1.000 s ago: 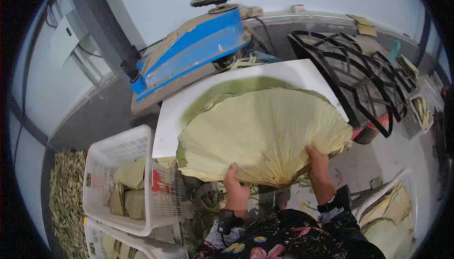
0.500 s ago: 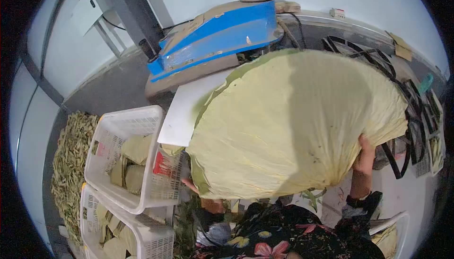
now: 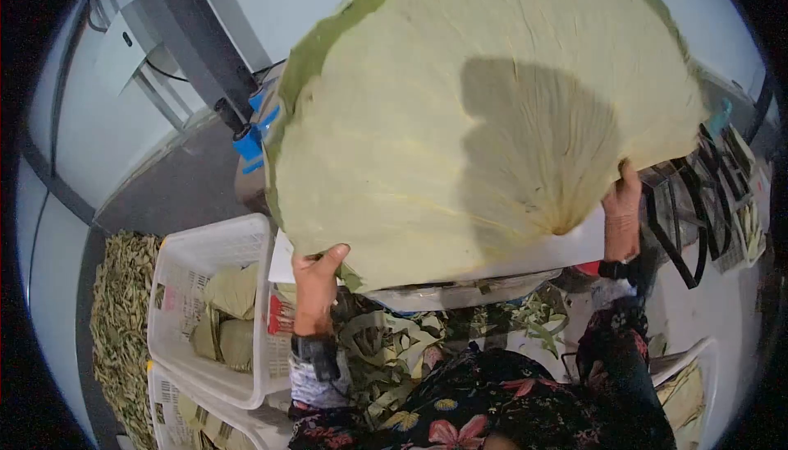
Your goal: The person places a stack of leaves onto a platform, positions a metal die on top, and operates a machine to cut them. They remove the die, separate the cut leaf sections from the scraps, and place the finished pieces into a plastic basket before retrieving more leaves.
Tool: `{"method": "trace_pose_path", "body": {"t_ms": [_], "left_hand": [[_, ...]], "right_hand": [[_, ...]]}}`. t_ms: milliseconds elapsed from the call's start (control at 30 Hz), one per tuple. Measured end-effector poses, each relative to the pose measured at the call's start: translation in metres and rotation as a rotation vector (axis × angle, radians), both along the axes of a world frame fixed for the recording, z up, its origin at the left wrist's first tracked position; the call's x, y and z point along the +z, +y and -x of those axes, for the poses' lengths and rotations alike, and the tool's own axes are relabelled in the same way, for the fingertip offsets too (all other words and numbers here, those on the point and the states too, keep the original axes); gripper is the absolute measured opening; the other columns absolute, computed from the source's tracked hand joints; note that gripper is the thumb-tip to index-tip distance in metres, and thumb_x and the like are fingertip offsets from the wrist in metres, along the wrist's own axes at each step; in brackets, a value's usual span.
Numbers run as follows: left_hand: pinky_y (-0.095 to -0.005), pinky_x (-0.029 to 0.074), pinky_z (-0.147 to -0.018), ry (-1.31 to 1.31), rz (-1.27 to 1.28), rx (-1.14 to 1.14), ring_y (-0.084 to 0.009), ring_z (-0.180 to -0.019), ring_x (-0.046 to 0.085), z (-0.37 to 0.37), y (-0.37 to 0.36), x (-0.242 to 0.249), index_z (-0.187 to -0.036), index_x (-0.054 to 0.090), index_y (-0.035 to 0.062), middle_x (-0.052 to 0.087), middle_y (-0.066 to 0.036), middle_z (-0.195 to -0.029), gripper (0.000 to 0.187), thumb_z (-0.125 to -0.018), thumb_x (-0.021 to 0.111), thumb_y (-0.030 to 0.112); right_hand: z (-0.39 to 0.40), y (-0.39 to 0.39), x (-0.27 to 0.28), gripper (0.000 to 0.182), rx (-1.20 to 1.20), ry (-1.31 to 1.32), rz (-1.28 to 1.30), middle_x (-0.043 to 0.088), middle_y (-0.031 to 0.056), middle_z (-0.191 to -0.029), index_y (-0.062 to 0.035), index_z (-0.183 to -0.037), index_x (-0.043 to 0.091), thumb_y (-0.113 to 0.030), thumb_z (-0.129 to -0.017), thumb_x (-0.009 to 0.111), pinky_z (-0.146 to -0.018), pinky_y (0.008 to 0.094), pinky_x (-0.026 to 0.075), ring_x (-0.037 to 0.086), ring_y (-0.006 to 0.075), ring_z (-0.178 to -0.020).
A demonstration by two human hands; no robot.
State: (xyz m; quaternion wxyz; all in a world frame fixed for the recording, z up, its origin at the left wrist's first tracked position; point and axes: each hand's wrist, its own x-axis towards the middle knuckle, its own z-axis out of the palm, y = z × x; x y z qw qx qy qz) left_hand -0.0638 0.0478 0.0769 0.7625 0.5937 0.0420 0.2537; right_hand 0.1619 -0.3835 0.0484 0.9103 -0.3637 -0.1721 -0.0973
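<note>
A large pale lotus leaf (image 3: 394,146), folded into a half-round with a green rim, fills the upper middle of the head view. My left hand (image 3: 316,282) pinches its lower left corner, thumb on top. At the lower right edge, my right hand (image 3: 624,212) grips the leaf with the thumb over the near face; its other fingers are behind the leaf. Below the leaf, part of a white board (image 3: 574,249) shows. The leaf is raised and tilted, hiding most of the blue machine (image 3: 249,148) behind it.
White plastic baskets with folded leaves stand at left, the upper basket (image 3: 264,310) nearest my left hand. Beyond them lies a heap of leaf scraps (image 3: 123,327). Black straps (image 3: 681,220) hang at right. More leaf scraps (image 3: 386,335) lie below the board. Another white container (image 3: 712,368) sits lower right.
The lotus leaf has been lifted up and away, and now covers the machine's handwheel. My left hand has come from below the leaf to grip its lower left corner; my right hand keeps its hold.
</note>
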Motion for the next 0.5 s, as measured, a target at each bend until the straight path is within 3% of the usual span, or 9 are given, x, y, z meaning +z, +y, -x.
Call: {"method": "trace_pose_path", "body": {"t_ms": [67,133,167,233,367,433,500], "left_hand": [[-0.0301,0.047,-0.081,0.21,-0.151,-0.026,-0.0183,-0.094,0.058,-0.008,0.024,-0.03,-0.112,0.053,-0.0026,0.061,-0.01,-0.104,0.042,-0.073,0.069,0.001],[-0.0302,0.047,-0.082,0.208,-0.203,0.0,-0.0185,-0.093,0.057,-0.012,0.011,-0.046,-0.113,0.052,-0.0023,0.06,-0.01,-0.104,0.045,-0.073,0.069,0.001],[-0.0297,0.046,-0.082,0.112,0.011,0.022,-0.0183,-0.092,0.058,-0.025,0.011,-0.07,-0.116,0.05,-0.0015,0.061,-0.008,-0.104,0.048,-0.073,0.069,0.002],[-0.0296,0.045,-0.083,0.115,0.051,0.075,-0.018,-0.092,0.057,-0.033,0.005,-0.058,-0.117,0.05,-0.0011,0.06,-0.008,-0.104,0.048,-0.073,0.069,0.002],[-0.0296,0.045,-0.082,0.017,0.028,0.19,-0.0172,-0.093,0.057,-0.05,0.012,-0.05,-0.116,0.049,-0.0003,0.06,-0.009,-0.104,0.047,-0.074,0.069,0.003],[-0.0295,0.046,-0.081,-0.012,0.0,0.2,-0.0171,-0.093,0.057,-0.042,0.018,-0.052,-0.116,0.049,-0.0005,0.06,-0.009,-0.103,0.046,-0.074,0.069,0.003],[-0.0282,0.046,-0.08,0.049,-0.056,0.064,-0.0164,-0.09,0.057,-0.03,0.017,-0.056,-0.115,0.051,-0.0013,0.061,-0.008,-0.102,0.045,-0.074,0.069,0.003]], "right_hand": [[-0.011,-0.003,-0.044,0.049,0.127,0.149,-0.097,0.046,0.0099,-0.13,-0.0022,-0.129,0.04,-0.023,-0.087,0.054,-0.101,0.0402,0.033,0.044,0.0257,-0.118],[-0.005,0.021,-0.061,0.05,0.262,0.039,-0.158,0.043,0.0092,-0.133,-0.0052,-0.131,0.038,-0.027,-0.089,0.053,-0.102,0.0415,0.032,0.042,0.0263,-0.12],[-0.005,0.033,-0.057,0.05,0.26,0.025,-0.16,0.043,0.0092,-0.133,-0.0052,-0.131,0.038,-0.027,-0.089,0.053,-0.102,0.0415,0.032,0.042,0.0263,-0.12],[-0.001,0.056,-0.049,0.054,0.09,0.09,-0.178,0.042,0.0096,-0.134,-0.0047,-0.132,0.036,-0.031,-0.089,0.054,-0.103,0.0432,0.03,0.04,0.0283,-0.122],[-0.004,0.057,-0.015,0.054,-0.004,0.147,-0.227,0.041,0.0107,-0.134,-0.0042,-0.134,0.034,-0.03,-0.09,0.052,-0.104,0.0442,0.029,0.038,0.0293,-0.123],[-0.003,0.034,-0.027,0.045,0.401,-0.082,-0.266,0.041,0.0086,-0.136,-0.0057,-0.134,0.036,-0.022,-0.093,0.047,-0.106,0.0454,0.027,0.038,0.027,-0.125],[0.006,0.037,-0.039,0.045,0.372,-0.096,-0.274,0.041,0.0088,-0.136,-0.0054,-0.133,0.036,-0.022,-0.093,0.047,-0.106,0.0451,0.027,0.038,0.0271,-0.124]]}}
